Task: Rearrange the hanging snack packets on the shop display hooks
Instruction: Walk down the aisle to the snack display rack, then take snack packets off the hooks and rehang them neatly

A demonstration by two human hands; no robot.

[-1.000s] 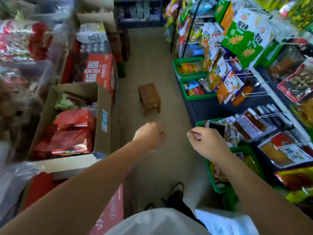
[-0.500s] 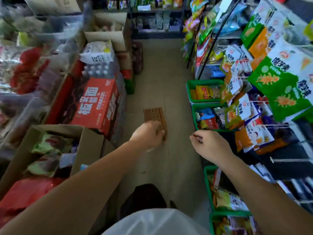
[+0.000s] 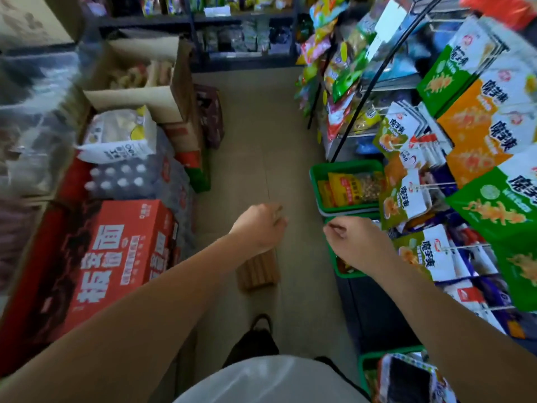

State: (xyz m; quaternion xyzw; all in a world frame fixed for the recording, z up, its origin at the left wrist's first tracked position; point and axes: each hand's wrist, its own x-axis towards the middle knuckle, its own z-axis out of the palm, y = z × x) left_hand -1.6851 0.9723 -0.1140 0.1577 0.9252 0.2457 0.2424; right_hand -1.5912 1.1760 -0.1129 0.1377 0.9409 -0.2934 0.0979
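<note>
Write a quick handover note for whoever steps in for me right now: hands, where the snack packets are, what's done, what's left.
Left hand: loosely closed, held over the aisle floor, holding nothing visible.
Right hand: fingers curled, also apparently empty, held near the green basket, short of the rack.
Snack packets: all hanging on the hooks to the right; none in hand.
Stool: on the floor beneath the left hand, so watch your step.
Done: no rearranging is evident from this view.
Left: reach right, lift packets off the hooks and rehang them in order.
</note>
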